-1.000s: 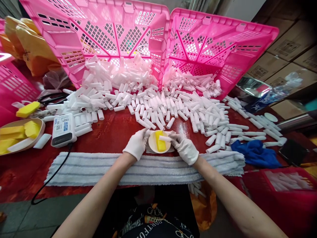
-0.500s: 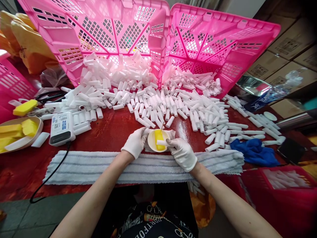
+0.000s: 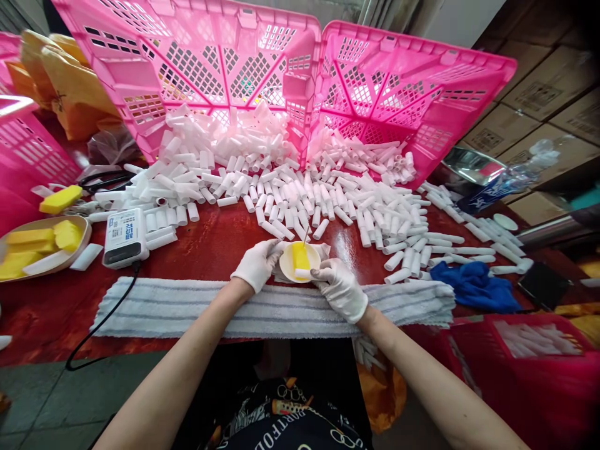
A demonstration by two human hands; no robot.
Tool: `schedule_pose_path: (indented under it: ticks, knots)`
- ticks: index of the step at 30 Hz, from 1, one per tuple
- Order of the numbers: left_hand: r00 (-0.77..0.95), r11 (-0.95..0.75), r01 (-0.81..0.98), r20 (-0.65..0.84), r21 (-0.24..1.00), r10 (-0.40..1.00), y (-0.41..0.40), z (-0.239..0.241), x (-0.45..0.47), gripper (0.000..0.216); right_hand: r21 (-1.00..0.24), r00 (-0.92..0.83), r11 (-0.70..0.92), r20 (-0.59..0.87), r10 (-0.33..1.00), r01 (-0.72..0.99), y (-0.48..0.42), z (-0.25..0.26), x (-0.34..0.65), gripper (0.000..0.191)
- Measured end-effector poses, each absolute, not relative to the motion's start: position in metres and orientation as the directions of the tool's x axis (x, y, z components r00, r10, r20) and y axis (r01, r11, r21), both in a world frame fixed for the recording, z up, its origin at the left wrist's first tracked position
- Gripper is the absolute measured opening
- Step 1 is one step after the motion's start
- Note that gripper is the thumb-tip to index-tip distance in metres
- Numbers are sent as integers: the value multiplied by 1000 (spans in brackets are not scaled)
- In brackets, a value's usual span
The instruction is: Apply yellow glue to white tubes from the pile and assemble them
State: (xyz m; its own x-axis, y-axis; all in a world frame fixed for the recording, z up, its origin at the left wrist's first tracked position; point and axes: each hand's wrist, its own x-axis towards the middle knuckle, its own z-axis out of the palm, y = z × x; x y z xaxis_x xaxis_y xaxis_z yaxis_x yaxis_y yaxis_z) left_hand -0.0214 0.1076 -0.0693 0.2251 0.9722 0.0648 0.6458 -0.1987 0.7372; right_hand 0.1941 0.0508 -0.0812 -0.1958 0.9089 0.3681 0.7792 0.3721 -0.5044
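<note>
My left hand [image 3: 257, 265], in a white glove, pinches the left edge of a small cream dish [image 3: 285, 265]. A yellow sponge-like block [image 3: 300, 254] sits in the dish, and a thin stick rises near its back. My gloved right hand [image 3: 344, 290] is closed at the dish's right side, its fingertips on the end of a short white tube [image 3: 302, 273]. The tube lies across the front of the yellow block. Crumpled pale material shows behind and beside the dish. Beneath my wrists lies a striped towel [image 3: 187, 306].
A large pile of white tubes [image 3: 323, 194] spills from two tipped pink crates [image 3: 323, 56]. To the left are a white device [image 3: 125, 237] with a black cord and a bowl [image 3: 79, 250] of yellow blocks. A blue cloth [image 3: 475, 284] lies at right.
The camera view has shifted slightly. My right hand has moved the white tube a little lower, toward the front of the yellow block. My left hand keeps its place at the dish.
</note>
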Motion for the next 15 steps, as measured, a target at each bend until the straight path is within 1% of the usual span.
schedule_pose_path:
  ticks: [2,5,7,9,11,12,14,15]
  knots:
    - [214,-177,605,56,776,975,109,-70,-21,40,-556,-199,387,369,908,736,50,-78,194,18]
    - [162,-152,575,70,804,984,108,-67,-22,35,-724,-165,381,354,921,574,45,-70,193,15]
    - [117,-168,585,122,794,986,105,-64,-24,33,-850,-92,285,274,957,442,41,-62,193,19]
    - [103,-200,577,172,792,980,99,-60,-26,33,-948,2,127,134,991,293,39,-55,193,29]
    - [115,-227,528,196,818,974,90,-56,-25,34,-992,62,1,9,998,126,40,-48,192,34]
    - [118,-233,496,201,837,972,85,-54,-24,35,-998,72,-29,-25,997,54,42,-45,192,35]
    - [125,-233,421,198,877,972,76,-51,-19,36,-998,81,-44,-47,996,-33,46,-40,189,36]
    - [135,-228,383,190,895,972,71,-49,-16,36,-998,83,-44,-47,995,-41,48,-38,188,36]
